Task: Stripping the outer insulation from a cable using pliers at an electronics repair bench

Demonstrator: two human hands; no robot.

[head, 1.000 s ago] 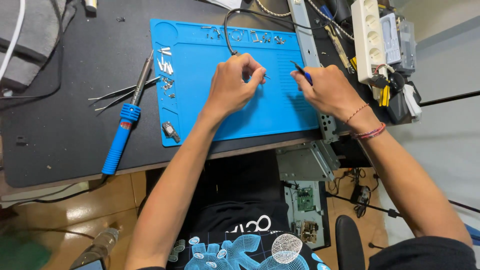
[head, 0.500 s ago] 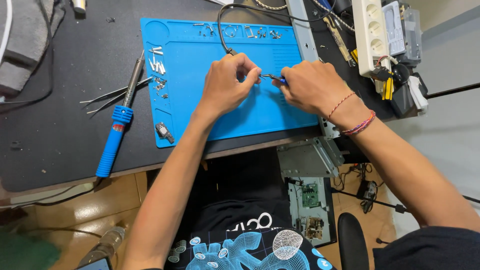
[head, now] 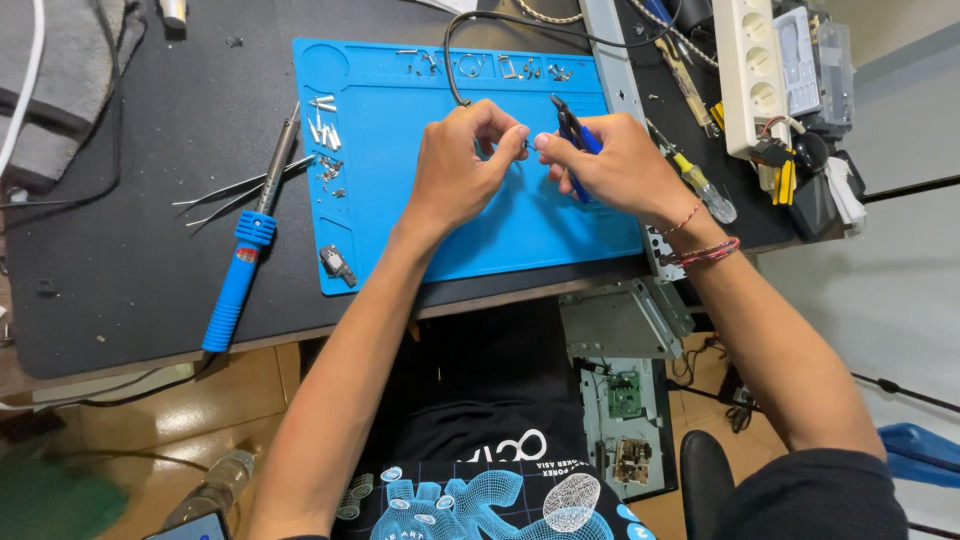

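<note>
Over the blue work mat (head: 440, 230) my left hand (head: 460, 165) pinches the end of a thin black cable (head: 452, 60) that loops away to the back of the desk. My right hand (head: 615, 165) meets it fingertip to fingertip and holds blue-handled pliers (head: 572, 140), whose dark jaws point up and away. Whatever sits between the fingertips is too small to make out.
A blue-handled soldering iron (head: 245, 245) and tweezers (head: 235, 190) lie left of the mat on the black desk. Small metal parts (head: 325, 135) are scattered on the mat's upper left. A white power strip (head: 752, 70) and a screwdriver (head: 690, 175) sit at right. Circuit boards (head: 625, 395) lie below.
My right hand has swung in from the mat's right edge until it meets my left hand. The pliers now stand up in it. Both hands sit slightly higher on the mat.
</note>
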